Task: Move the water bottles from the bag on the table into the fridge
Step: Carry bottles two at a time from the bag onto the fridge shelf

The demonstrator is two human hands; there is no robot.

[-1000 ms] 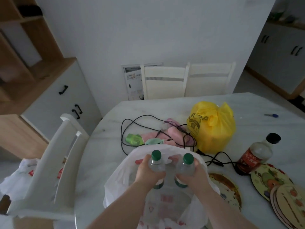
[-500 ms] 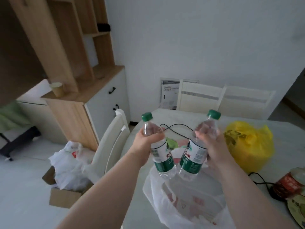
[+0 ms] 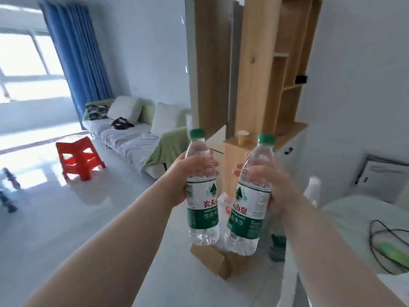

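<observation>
Two water bottles, clear plastic with green caps and green-and-white labels, are held upright side by side in mid-air: the left bottle (image 3: pixel 202 191) gripped by the left hand (image 3: pixel 186 180), the right bottle (image 3: pixel 251 196) by the right hand (image 3: pixel 271 185), beyond the table (image 3: pixel 354 209) edge.

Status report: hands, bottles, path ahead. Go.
Left hand and right hand each grip one green-capped bottle: left bottle, right bottle. Both upright, off the table. Fridge not in view. Cardboard box on floor below.
</observation>
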